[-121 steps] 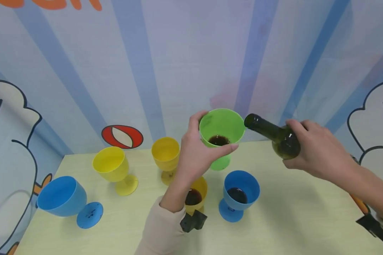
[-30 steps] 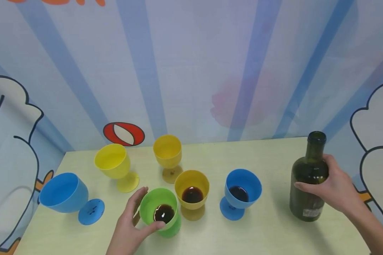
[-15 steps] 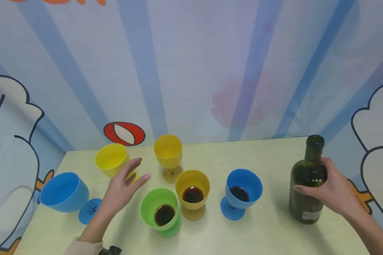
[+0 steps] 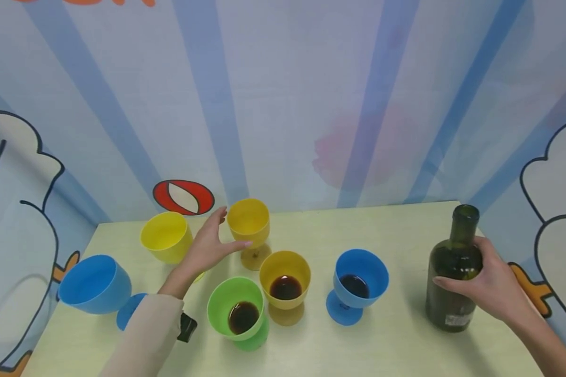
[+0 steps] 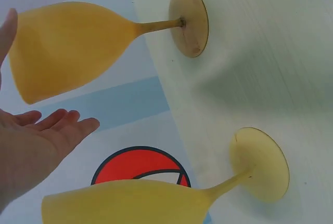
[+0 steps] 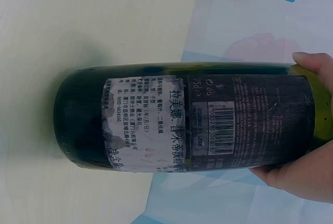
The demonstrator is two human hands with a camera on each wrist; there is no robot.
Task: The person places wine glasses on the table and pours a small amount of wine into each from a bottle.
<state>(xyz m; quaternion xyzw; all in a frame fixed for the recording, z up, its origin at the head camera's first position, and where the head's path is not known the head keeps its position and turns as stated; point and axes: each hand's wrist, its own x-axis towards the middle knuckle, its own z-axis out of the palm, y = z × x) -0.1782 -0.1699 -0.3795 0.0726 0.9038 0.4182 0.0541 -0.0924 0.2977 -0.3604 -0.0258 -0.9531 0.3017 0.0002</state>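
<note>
My left hand point(image 4: 209, 245) is spread beside the orange-yellow goblet point(image 4: 248, 222) at the back. Its thumb passes in front of the bowl, and its other fingers lie to the bowl's left. In the left wrist view, a gap shows between the fingers and the upright goblet point(image 5: 73, 47); whether the thumb touches it I cannot tell. My right hand point(image 4: 497, 283) grips a dark green wine bottle point(image 4: 454, 283), which stands upright on the table at the right. The right wrist view shows its torn white label point(image 6: 145, 125) and dark back label.
Dark liquid lies in the green goblet point(image 4: 236, 309), the front amber goblet point(image 4: 285, 293) and the right blue goblet point(image 4: 356, 290). A yellow goblet point(image 4: 166, 238) and another blue goblet point(image 4: 94, 285) stand left on the pale table point(image 4: 396, 345). A printed backdrop point(image 4: 287, 104) rises behind.
The poured-into green goblet was set down at the front and let go. My left hand moved back to the rear orange-yellow goblet. The bottle went from tilted in the air to upright on the table.
</note>
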